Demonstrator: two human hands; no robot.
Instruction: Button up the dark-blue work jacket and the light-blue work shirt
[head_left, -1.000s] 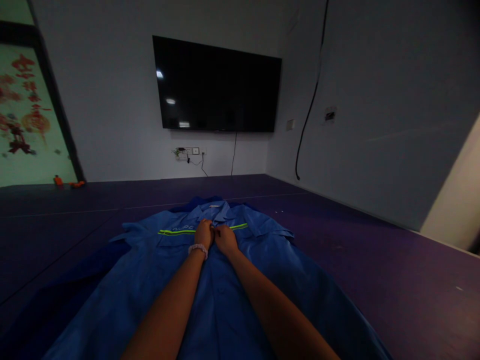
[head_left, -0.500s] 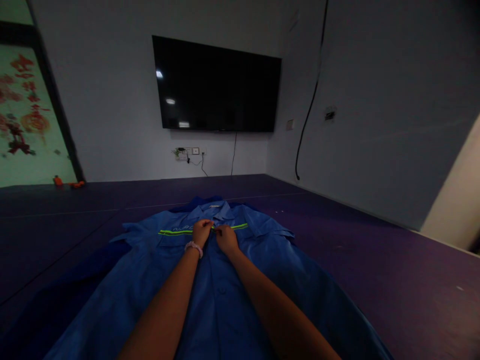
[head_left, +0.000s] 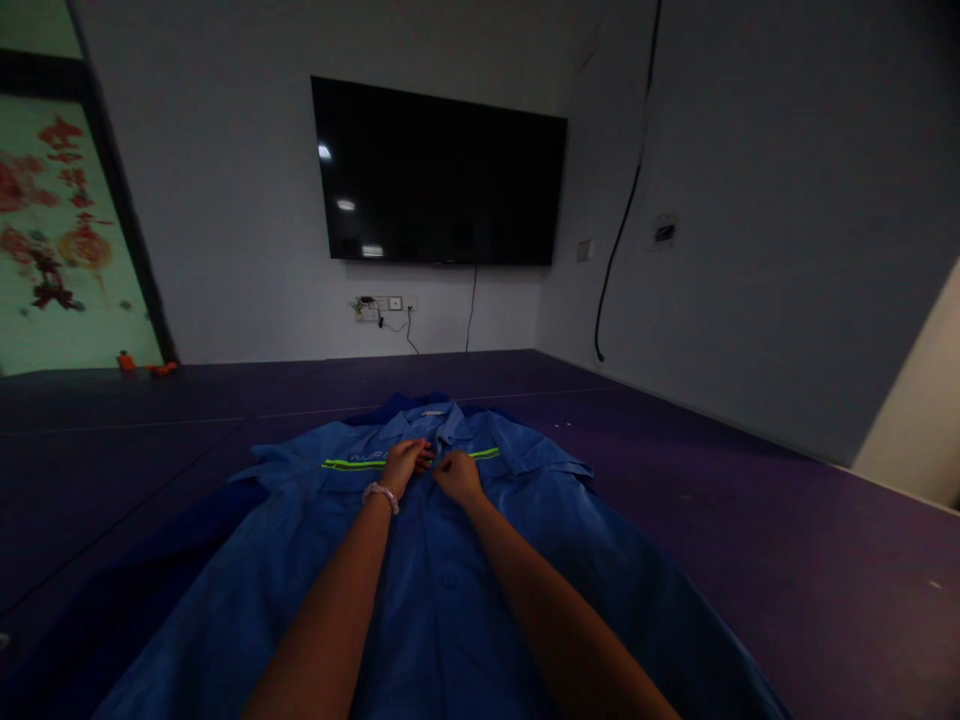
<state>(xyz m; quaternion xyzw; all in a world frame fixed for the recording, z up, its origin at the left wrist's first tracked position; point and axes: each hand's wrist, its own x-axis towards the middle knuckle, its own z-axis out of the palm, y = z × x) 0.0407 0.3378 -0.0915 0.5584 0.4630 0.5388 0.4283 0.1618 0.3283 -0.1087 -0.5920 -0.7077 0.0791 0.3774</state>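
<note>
A blue work shirt (head_left: 375, 580) lies front up on the purple floor, collar away from me. A yellow-green stripe (head_left: 352, 464) crosses its chest, with lettering above the left part. My left hand (head_left: 403, 466), with a pink band at the wrist, rests by the front opening below the collar, its fingers stretched and slightly apart. Just across the opening, my right hand (head_left: 457, 477) pinches the edge of the shirt front with bent fingers. The fingertips are small and partly hidden, and I cannot make out a button between them. Lower on the front a button (head_left: 448, 582) shows.
Darker blue cloth (head_left: 172, 540) shows under the shirt, at its left side and behind the collar. Purple flooring (head_left: 675, 480) extends to the walls. A television (head_left: 442, 175) hangs ahead above wall sockets (head_left: 382, 305). A black cable (head_left: 619, 240) dangles at right. Orange objects (head_left: 126, 361) lie by the door.
My left fingers have loosened and spread apart from the pinch at the shirt opening. The hands are slightly farther from each other. The view has shifted a little to the left.
</note>
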